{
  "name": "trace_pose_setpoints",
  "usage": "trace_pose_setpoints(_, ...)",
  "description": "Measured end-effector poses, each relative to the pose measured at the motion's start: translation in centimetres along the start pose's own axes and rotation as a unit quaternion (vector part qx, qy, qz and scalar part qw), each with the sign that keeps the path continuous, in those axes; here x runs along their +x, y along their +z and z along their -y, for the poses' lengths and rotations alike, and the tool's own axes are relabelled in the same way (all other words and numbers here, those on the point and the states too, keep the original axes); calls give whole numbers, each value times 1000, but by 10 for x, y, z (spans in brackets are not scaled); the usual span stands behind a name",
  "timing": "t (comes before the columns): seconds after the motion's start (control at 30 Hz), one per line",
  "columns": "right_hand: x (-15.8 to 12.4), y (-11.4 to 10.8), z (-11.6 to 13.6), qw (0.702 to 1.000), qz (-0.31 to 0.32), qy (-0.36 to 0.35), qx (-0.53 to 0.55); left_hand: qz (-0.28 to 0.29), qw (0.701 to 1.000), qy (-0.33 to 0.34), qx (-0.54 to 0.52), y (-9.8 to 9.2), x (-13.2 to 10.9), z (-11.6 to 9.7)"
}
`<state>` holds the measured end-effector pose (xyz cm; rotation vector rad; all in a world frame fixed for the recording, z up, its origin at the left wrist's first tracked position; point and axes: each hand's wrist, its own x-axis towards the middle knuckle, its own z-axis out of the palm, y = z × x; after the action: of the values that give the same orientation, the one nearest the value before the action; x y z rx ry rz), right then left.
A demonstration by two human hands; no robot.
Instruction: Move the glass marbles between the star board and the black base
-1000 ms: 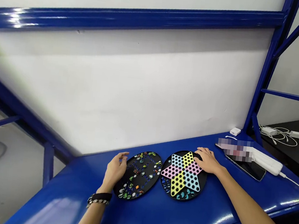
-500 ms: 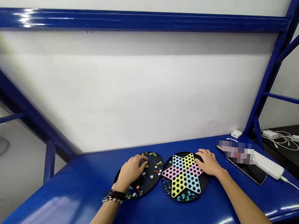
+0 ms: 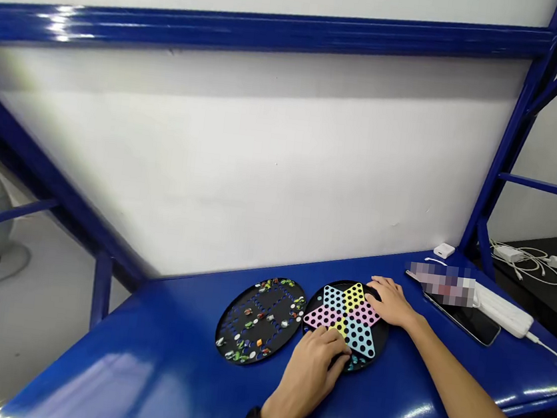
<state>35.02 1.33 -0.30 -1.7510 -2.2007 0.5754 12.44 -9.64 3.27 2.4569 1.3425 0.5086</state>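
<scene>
My right hand [image 3: 391, 301] grips the far right rim of a round black Chinese checkers board [image 3: 378, 338], thumb near the pink point of its star. The star has yellow, blue and pink points full of holes. Over the near left part of this board is my left hand [image 3: 317, 366], its fingers curled and closed. Whatever they may hold is hidden. Teal marbles [image 3: 357, 363] show along the board's near rim, beside my left fingers. To the left lies a second round black board [image 3: 274, 339], scattered with multicoloured marbles [image 3: 241, 356].
Both boards lie on a blue metal table [image 3: 174, 331] with a white wall panel behind it. On the right are a phone [image 3: 467, 322], a white power strip [image 3: 506, 310] with a cable, and a small white case [image 3: 443, 250]. Blue frame posts [image 3: 493, 180] rise at the table's ends.
My left hand has moved right and nearer, from the marble-strewn board to the star board, uncovering the left board. My right hand stays on the star board's rim. The view shifts slightly.
</scene>
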Motion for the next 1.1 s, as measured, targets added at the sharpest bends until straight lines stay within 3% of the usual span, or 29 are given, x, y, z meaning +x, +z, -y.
trace_pose_setpoints(0.17,-2,-2,2,1000,2,5,7,-15,1000,-8,-26,-2,-17,3)
trace_pose_setpoints(0.27,-1,-1,2,1000,7,5,7,-53,998,-29,-19,-11,-30,15)
trace_pose_setpoints(0.37,-1,0,0,1000,10,6,7,-103,992,-70,30,-31,-42,47)
trace_pose_setpoints(0.47,0,1,-2,1000,12,6,8,-138,975,-151,82,-59,-58,90)
trace_pose_setpoints(0.57,0,1,-2,1000,11,5,7,-100,961,-246,74,-81,-77,126)
trace_pose_setpoints(0.63,0,1,-3,1000,10,6,8,-61,960,-270,45,-86,-88,140)
trace_pose_setpoints(0.83,0,0,-3,1000,11,10,7,5,967,-255,-3,-79,-87,135)
trace_pose_setpoints(1.1,-3,-5,3,1000,16,13,3,-12,969,-246,-20,-73,-82,137)
